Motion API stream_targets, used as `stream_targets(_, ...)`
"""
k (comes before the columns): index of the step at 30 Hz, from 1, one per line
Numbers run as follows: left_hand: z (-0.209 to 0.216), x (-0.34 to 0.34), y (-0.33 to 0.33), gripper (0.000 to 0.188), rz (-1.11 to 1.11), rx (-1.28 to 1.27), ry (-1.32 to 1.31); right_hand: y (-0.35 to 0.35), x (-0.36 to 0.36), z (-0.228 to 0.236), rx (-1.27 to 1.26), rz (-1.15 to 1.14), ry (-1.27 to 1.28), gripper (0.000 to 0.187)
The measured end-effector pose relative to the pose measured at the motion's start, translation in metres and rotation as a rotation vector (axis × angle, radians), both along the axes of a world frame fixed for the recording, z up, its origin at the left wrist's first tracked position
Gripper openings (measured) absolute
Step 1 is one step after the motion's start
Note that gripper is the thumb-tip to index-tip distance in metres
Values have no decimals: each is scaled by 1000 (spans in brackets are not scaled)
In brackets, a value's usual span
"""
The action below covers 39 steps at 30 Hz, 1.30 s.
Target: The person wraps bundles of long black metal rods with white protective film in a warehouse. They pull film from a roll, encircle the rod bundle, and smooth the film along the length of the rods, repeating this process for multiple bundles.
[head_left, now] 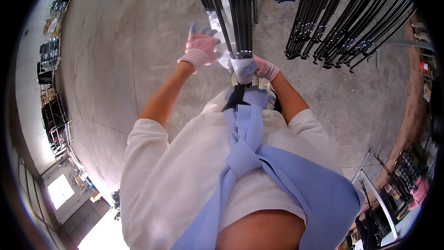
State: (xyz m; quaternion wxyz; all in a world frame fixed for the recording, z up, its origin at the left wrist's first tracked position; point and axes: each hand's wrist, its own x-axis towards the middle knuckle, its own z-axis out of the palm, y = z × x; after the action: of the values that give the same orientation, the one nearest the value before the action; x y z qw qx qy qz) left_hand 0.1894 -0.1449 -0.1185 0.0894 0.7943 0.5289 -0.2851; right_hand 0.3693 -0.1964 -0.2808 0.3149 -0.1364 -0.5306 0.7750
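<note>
Both hands wear pink knit gloves with grey-blue fingertips. A bundle of long black rods [240, 23] comes toward me from the top edge, its near end wrapped in a white sleeve [241, 68]. My right hand [265, 68] is closed around the right side of that wrapped end; some of its fingers are hidden behind the wrap. To the left of the bundle, my left hand [200, 46] is raised with fingers spread, slightly blurred, and appears to hold nothing. Crumpled clear plastic wrap [214, 20] lies between it and the rods.
More black rods [319, 18] stand in rows at the upper right over the concrete floor [111, 42]. Packed goods and racks [52, 111] line the left wall. A metal frame [379, 199] and piled items stand at the lower right.
</note>
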Motion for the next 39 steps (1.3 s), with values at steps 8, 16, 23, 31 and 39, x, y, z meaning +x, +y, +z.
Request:
stream_targets(8, 58, -15, -19, 30, 12, -509, 81, 2, 8, -131, 167, -258, -151, 39)
stream_targets(16, -31, 62, -46, 27, 599, -263, -1048, -5, 3, -78, -26, -273, -395, 36)
stream_targets(23, -52, 74, -67, 33, 13, 119, -837, 0, 34, -28, 991, -424, -825, 29)
stream_targets(31, -39, 69, -63, 64, 81, 1072, -667, -1, 22, -64, 646, -359, -268, 29)
stream_targets(39, -72, 39, -39, 34, 741, -414, -1489, 2, 21, -35, 420, -312, -302, 33)
